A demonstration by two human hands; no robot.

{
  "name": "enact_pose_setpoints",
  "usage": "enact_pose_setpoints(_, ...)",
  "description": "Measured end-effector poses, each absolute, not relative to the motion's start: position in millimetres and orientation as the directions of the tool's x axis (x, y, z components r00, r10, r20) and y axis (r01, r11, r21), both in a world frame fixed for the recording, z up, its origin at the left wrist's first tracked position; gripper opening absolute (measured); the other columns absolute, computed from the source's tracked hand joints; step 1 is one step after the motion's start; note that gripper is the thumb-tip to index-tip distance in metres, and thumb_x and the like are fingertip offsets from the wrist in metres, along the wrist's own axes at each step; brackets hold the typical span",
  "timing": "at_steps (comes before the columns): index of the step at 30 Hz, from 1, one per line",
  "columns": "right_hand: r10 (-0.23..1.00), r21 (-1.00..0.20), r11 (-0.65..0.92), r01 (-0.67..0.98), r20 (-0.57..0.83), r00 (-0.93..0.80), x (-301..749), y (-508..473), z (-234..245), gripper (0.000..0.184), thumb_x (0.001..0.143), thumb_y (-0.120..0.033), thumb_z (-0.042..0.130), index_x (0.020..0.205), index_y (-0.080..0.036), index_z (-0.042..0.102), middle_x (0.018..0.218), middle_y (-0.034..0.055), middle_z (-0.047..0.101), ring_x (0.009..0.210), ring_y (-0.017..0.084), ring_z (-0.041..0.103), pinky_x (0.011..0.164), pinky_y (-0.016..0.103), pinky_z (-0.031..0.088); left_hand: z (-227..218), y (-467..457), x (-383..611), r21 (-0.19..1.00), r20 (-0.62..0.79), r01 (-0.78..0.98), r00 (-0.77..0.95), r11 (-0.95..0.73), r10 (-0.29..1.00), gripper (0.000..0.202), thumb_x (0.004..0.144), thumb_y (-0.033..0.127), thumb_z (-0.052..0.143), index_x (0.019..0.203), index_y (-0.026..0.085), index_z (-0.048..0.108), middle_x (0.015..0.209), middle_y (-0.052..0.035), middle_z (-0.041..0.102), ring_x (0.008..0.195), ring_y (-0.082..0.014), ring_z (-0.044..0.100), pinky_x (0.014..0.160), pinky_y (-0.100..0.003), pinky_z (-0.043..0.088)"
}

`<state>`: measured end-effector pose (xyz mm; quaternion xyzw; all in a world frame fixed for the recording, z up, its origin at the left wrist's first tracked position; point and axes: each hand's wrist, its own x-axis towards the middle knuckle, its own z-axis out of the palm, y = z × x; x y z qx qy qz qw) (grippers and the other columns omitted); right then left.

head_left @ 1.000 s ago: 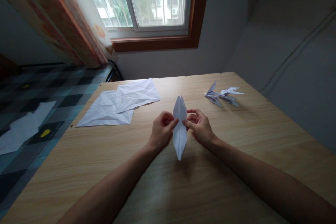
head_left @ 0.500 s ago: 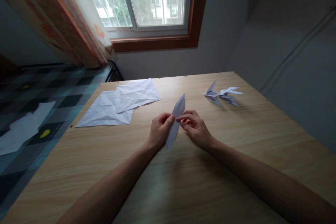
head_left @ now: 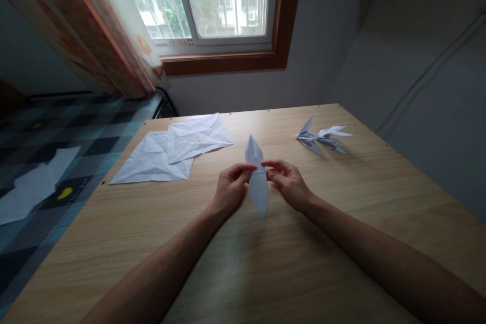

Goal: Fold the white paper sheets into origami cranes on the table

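Observation:
A narrow, pointed piece of folded white paper (head_left: 257,177) is held upright just above the wooden table (head_left: 341,202), one tip toward the window and one toward me. My left hand (head_left: 231,191) pinches its left edge at the middle, fingers curled. On the other edge, my right hand (head_left: 287,182) pinches it with thumb and forefinger. Both hands meet at the paper's waist.
Two creased white sheets (head_left: 172,149) lie overlapped at the table's back left. A finished folded paper figure (head_left: 321,137) rests at the back right. Left of the table is a checked bed cover (head_left: 45,157) with white paper (head_left: 32,182) on it. A window and curtain stand behind.
The folded paper has been turned in my fingers: broad face first, then tilted edge-on to the right, now upright again and narrower. Both hands stayed in place at its middle.

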<state>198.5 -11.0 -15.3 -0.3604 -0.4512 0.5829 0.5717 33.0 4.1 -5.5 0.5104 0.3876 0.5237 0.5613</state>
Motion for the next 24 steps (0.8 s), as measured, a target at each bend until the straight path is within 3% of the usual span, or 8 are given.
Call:
enact_pose_setpoints(3,0.993,-0.940,0.055,-0.335,0.085,-0.078,199,-11,-18,0.022,0.065,-0.022,0.076,0.086,-0.022,0.074,0.085,0.0014,0.074,0.081,0.018,0.069,0.081,0.035,0.055,-7,5,32,0.983,0.067,-0.180,0.162,-0.037,0.984,0.015,0.070,0.025,0.066,0.079,0.016,0.074,0.077,-0.0034,0.070,0.070,-0.0163,0.060,0.065,-0.028,0.048)
enact_pose_setpoints(7,0.995,-0.944,0.045,-0.328,0.071,-0.068,200,-10,-22,0.026,0.062,-0.021,0.080,0.087,-0.021,0.074,0.082,0.0012,0.075,0.078,0.017,0.069,0.077,0.032,0.056,-8,4,30,0.982,0.041,-0.190,0.222,0.002,0.974,0.029,0.063,0.014,0.055,0.083,0.017,0.076,0.072,-0.0019,0.069,0.064,-0.0142,0.058,0.057,-0.024,0.043)
enact_pose_setpoints(10,0.995,-0.941,0.056,-0.333,0.082,-0.062,201,-10,-23,0.030,0.060,-0.023,0.084,0.087,-0.020,0.073,0.082,0.0015,0.075,0.077,0.017,0.070,0.076,0.032,0.056,-6,2,30,0.987,0.054,-0.162,0.256,-0.013,0.965,0.034,0.060,0.011,0.058,0.089,0.017,0.075,0.074,-0.0014,0.070,0.064,-0.0138,0.059,0.058,-0.024,0.044)
enact_pose_setpoints(16,0.983,-0.967,0.178,-0.183,0.183,-0.010,202,-12,-22,0.020,0.066,-0.032,0.084,0.077,-0.019,0.073,0.080,0.0026,0.074,0.076,0.018,0.068,0.075,0.031,0.054,4,3,31,0.982,0.187,-0.074,0.275,-0.173,0.943,0.019,0.065,0.030,0.079,0.078,0.016,0.074,0.092,-0.0062,0.069,0.079,-0.0171,0.064,0.069,-0.027,0.051)
enact_pose_setpoints(20,0.977,-0.972,0.214,-0.102,0.212,0.034,199,-14,-21,0.024,0.068,-0.037,0.082,0.070,-0.018,0.068,0.072,0.0021,0.070,0.068,0.017,0.064,0.068,0.030,0.052,1,3,32,0.982,0.183,-0.078,0.222,-0.170,0.958,0.023,0.069,0.035,0.079,0.071,0.014,0.068,0.076,-0.0036,0.069,0.071,-0.0149,0.062,0.070,-0.027,0.051)
enact_pose_setpoints(24,0.984,-0.967,0.175,-0.184,0.165,0.065,194,-16,-20,0.035,0.063,-0.037,0.085,0.078,-0.020,0.058,0.068,-0.0022,0.066,0.066,0.016,0.065,0.066,0.028,0.053,-5,4,34,0.977,0.144,-0.181,0.161,-0.115,0.976,0.033,0.062,0.027,0.084,0.070,0.017,0.053,0.062,0.0033,0.063,0.059,-0.0115,0.061,0.061,-0.023,0.049)
